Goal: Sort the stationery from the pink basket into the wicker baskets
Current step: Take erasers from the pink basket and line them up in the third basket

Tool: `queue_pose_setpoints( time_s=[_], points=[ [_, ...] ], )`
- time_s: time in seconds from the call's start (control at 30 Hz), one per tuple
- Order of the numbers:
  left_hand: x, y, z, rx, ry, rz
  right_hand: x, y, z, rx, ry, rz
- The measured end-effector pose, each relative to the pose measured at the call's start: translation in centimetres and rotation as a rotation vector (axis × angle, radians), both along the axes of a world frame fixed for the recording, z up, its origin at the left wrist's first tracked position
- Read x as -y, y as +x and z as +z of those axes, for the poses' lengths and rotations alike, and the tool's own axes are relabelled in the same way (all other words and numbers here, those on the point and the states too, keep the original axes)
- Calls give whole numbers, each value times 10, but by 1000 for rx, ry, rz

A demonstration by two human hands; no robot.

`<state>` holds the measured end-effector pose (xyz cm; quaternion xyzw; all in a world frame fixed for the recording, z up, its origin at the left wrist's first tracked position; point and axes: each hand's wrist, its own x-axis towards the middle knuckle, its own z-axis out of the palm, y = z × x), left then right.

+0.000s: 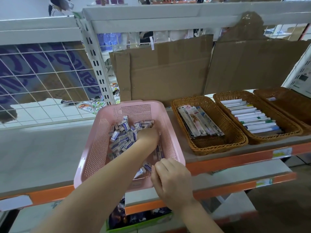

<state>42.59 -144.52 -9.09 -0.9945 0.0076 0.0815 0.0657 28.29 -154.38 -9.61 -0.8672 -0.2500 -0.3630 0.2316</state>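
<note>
Two hands in pink basket [101, 130] on shelf, left hand [148, 136] buried in small boxed erasers [121, 137], fingers hidden, grip can't tell, right hand [171, 179] fingers curled at near rim, three wicker baskets [235, 132] to the right.

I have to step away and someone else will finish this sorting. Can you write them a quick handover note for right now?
Left hand: dug into the erasers in the pink basket; grip hidden.
Right hand: at the basket's near rim, fingers curled around erasers.
Done: first wicker basket holds flat packets, second wicker basket holds pens.
Left: the many erasers go to the third wicker basket, which shows just one item.
</note>
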Motion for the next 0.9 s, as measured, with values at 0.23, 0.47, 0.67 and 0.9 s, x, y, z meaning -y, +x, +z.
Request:
queue_pose_setpoints(
  time_s=[0.23, 0.47, 0.67, 0.9],
  points=[
    [-8, -5, 13, -28, 84, -35, 2, 1, 1, -20, -35, 13],
    [-17, -27, 8, -9, 233, -127, 3, 2, 4, -33, -71, 32],
    [-30, -49, 21, 70, 248, -124, 7, 2, 15, -106, -156, 64],
    [-67, -74, 44, 162, 207, -91, 13, 21, 34, -409, -346, 157]
  ],
)
